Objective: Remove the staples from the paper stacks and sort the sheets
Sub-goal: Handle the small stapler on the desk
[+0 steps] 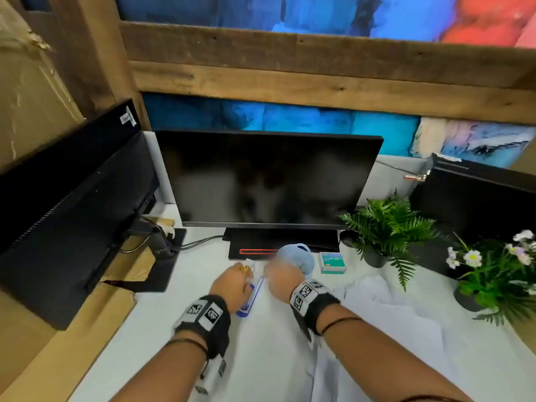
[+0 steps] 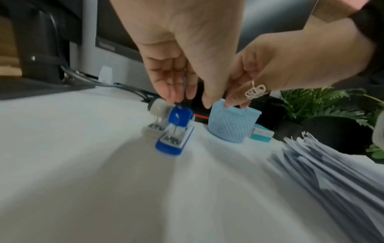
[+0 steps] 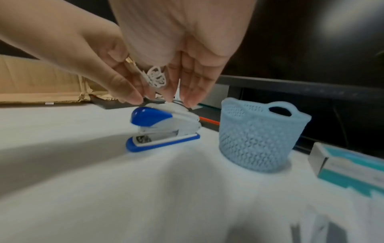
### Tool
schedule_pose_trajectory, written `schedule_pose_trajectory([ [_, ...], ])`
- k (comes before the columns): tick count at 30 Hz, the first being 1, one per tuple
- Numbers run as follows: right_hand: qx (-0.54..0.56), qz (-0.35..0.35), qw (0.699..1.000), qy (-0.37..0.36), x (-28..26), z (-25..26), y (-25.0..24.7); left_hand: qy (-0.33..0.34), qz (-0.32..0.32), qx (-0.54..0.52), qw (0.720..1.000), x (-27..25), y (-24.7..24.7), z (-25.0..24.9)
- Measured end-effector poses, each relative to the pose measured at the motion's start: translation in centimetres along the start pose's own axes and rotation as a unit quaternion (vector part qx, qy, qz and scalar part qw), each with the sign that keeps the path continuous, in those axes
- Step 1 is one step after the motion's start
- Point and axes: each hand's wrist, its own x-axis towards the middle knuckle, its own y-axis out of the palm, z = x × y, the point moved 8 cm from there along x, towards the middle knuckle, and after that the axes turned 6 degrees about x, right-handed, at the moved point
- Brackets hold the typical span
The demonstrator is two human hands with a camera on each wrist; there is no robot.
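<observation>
White cloth covers the table [image 1: 203,358], with a dark monitor [image 1: 266,175] at twelve o'clock. At centre stands a blue-and-white stapler [image 3: 162,129]; a pale blue mesh basket [image 3: 257,136] sits at its three o'clock, and a teal box [image 1: 332,262] beyond that. Loose paper sheets [image 2: 332,172] lie at four o'clock. Both hands meet above the stapler's rear: the left hand [image 1: 232,282] and the right hand [image 1: 280,281] have fingertips pinched together on something small; blur hides what.
</observation>
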Motion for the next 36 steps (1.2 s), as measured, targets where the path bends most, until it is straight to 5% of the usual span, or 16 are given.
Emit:
schedule_pose_trajectory([
  [4, 0.045, 0.059, 0.997, 0.003, 0.5, 0.2, 4.7, -0.098, 0.07, -0.015, 0.993, -1.4, 5.3, 2.0],
  [11, 0.05, 0.056, 0.997, -0.018, 1.8, -0.7, 7.9, -0.151, 0.027, -0.072, 0.986, -0.8, 7.4, 4.1],
  [16, -0.058, 0.009, 0.995, -0.084, 2.0, -0.1, 8.9, -0.06, 0.028, -0.161, 0.985, -1.5, 8.0, 3.5],
  [19, -0.064, 0.011, 0.996, -0.062, 1.2, -0.6, 9.1, -0.013, 0.049, -0.177, 0.983, -1.8, 8.7, 2.9],
  [28, 0.119, -0.041, 0.992, 0.019, -0.6, -2.8, 8.1, -0.007, 0.039, -0.165, 0.986, -1.3, 10.3, 2.1],
  [36, 0.358, -0.124, 0.923, 0.069, -3.6, -6.7, 5.3, 0.047, 0.093, -0.05, 0.993, -0.8, 11.1, 1.4],
])
